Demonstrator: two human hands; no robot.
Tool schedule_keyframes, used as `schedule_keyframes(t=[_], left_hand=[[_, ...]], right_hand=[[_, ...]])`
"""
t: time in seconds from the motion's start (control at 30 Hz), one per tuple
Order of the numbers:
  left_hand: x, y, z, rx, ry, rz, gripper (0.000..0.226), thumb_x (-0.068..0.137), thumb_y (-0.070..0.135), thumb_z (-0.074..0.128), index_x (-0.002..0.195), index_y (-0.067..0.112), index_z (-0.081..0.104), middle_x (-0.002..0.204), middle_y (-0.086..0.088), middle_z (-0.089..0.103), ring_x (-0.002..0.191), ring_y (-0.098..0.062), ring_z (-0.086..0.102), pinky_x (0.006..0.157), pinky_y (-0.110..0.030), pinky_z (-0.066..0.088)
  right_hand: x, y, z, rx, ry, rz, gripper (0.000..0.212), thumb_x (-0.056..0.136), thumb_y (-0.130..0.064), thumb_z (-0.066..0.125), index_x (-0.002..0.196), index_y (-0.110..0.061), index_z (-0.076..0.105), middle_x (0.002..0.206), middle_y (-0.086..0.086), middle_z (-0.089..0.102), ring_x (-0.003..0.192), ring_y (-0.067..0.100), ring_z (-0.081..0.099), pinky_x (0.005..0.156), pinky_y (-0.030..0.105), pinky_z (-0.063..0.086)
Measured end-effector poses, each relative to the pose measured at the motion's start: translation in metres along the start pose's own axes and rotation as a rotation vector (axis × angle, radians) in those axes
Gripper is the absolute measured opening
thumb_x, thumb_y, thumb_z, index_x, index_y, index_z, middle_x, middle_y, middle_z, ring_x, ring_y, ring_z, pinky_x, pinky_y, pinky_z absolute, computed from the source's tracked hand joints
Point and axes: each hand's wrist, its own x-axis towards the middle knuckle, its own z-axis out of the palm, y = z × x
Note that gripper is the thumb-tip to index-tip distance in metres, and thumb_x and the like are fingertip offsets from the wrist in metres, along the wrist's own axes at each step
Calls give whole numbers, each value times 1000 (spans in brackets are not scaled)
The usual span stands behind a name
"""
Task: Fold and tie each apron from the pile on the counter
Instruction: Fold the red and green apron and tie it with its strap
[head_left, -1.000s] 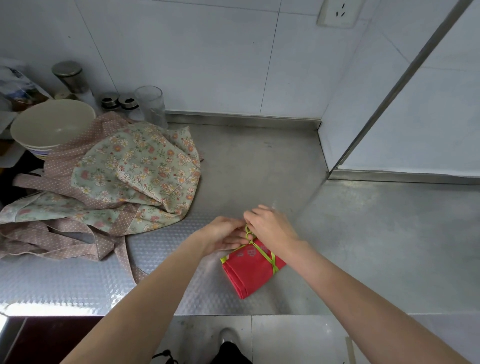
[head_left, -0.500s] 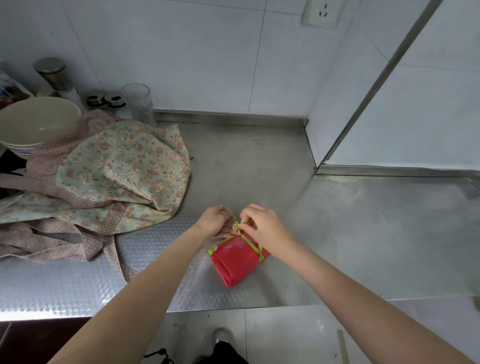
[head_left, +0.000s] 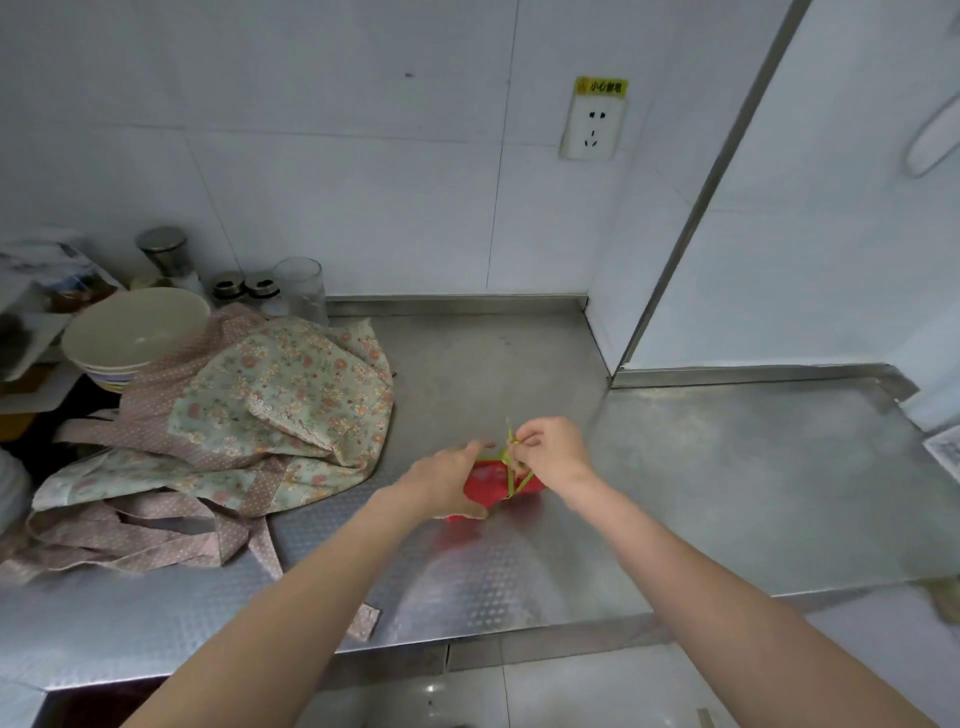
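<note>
Fingers of the right hand (head_left: 551, 453) pinch the thin lime-green tie string (head_left: 511, 470) and draw one end upward, just above the small folded red fabric apron bundle (head_left: 485, 480). The left hand (head_left: 451, 486) lies over the bundle's near side; whether its fingers grip the string cannot be told. The bundle sits on the embossed stainless-steel counter (head_left: 727, 493), already folded and wrapped, so its knot looks like the only step left on it. To the left, the crumpled floral and pink dotted aprons (head_left: 249, 421) lie heaped, unfolded and untied, beside stacked cream ceramic bowls (head_left: 135, 332). Most of the work seems to remain.
</note>
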Motion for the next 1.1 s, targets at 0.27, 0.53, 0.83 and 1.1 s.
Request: schedule_keyframes(t=[0.27,0.53,0.83,1.1], left_hand=[[-16,57,-55,260,-56,214,34,85,16,60,117,5,54,117,-15,61,108,-30,56,79,-31,40],[-26,91,-118,-132,-354,220,15,89,3,57,96,16,54,87,7,60,71,0,59,65,-9,48],[3,164,-164,-498,-540,294,36,75,27,74,108,22,60,107,1,66,96,-12,63,93,-28,50],[66,339,-205,-458,228,479,64,74,14,77,125,25,40,113,-2,55,98,-13,59,81,-26,55]], right_hand=[[-33,-43,-74,676,-52,164,21,84,9,56,75,-9,51,48,4,57,41,9,47,39,16,36],[-60,-50,-117,101,-72,-241,49,89,-10,61,134,-14,43,133,1,55,115,11,53,100,25,37],[-71,-38,-205,-553,436,-546,55,101,-35,26,150,-25,3,132,5,55,105,35,59,86,42,46],[-18,-25,-408,-613,798,-374,65,94,-9,33,151,-19,3,104,15,65,89,36,61,73,40,45]])
